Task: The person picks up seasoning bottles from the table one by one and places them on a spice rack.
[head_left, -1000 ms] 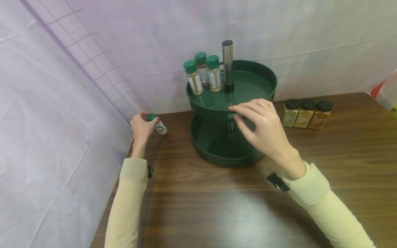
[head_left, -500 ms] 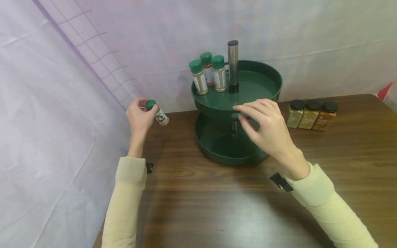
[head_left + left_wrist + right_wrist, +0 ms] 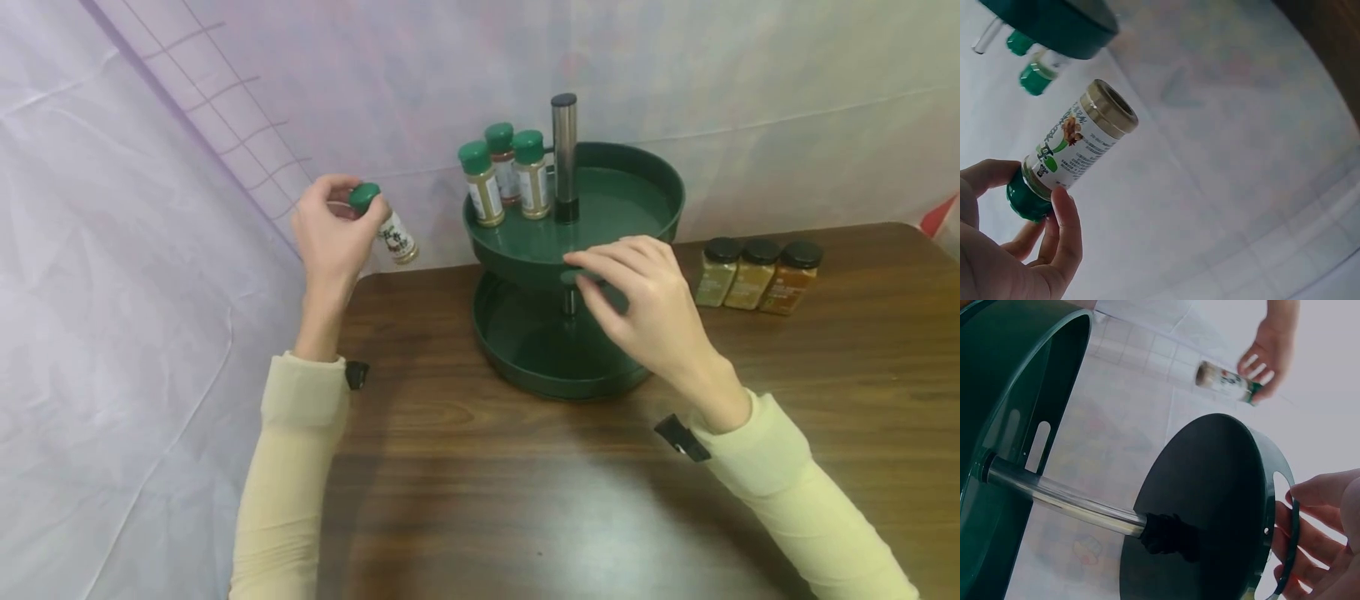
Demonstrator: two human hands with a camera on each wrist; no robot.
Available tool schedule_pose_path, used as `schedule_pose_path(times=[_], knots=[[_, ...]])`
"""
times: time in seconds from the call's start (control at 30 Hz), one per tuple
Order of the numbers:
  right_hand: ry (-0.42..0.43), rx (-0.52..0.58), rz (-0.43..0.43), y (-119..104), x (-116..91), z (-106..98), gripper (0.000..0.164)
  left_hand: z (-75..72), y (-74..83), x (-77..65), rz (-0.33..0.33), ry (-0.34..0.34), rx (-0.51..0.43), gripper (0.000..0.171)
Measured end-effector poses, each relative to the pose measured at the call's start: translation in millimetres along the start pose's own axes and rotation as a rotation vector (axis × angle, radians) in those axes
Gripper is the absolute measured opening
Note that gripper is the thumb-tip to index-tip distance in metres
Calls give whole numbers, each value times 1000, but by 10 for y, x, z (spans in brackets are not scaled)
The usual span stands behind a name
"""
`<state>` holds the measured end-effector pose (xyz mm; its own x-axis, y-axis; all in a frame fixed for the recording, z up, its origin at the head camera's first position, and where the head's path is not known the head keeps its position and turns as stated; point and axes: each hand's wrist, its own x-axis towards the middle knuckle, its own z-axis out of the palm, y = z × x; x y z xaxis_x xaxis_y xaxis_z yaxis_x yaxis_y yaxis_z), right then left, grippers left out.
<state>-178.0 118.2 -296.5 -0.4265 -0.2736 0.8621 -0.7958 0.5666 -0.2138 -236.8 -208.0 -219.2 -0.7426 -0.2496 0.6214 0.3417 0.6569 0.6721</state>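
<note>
Off the table at the left, my left hand [image 3: 333, 237] pinches a small spice bottle [image 3: 397, 240] by its green cap. The bottle tilts with its base down and to the right; its printed label and brown powder show in the left wrist view [image 3: 1079, 140]. My right hand [image 3: 641, 300] holds the front rim of the upper tray of a dark green two-tier turntable [image 3: 615, 208]. In the right wrist view, the fingers pass through the rim's handle slot, around the handle bar [image 3: 1295, 528], with the thumb against it. Three green-capped bottles [image 3: 487, 200] stand on the upper tray's left side.
Three square black-capped spice jars [image 3: 753, 279] stand in a row on the wooden table [image 3: 480, 483], right of the turntable. A metal post [image 3: 565, 154] rises from the turntable's middle. White cloth walls [image 3: 375, 75] stand close behind and at the left.
My left hand has lifted the spice bottle from near the table's back left up into the air. My right hand has kept its place on the tray rim.
</note>
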Motion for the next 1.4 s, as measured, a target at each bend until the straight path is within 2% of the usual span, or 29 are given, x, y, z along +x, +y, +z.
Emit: schedule_pose_path(times=[0.3,0.63,0.8,1.0,1.13,1.4], knots=[[-6,1,4,-8,2,-11,23,-11,422,45,90,-20,-60,29],[-16,3,9,-33,-11,3,25,135,725,67,140,-84,-92,30],[-19,3,-2,-52,-5,24,26,227,806,68,165,-137,-89,31],[-15,13,-7,-77,8,50,27,363,832,64,187,-191,-81,32],[-23,4,-10,-82,18,49,26,461,828,53,176,-238,-64,33],[-17,7,-12,-86,12,61,27,631,801,46,157,-335,27,37]])
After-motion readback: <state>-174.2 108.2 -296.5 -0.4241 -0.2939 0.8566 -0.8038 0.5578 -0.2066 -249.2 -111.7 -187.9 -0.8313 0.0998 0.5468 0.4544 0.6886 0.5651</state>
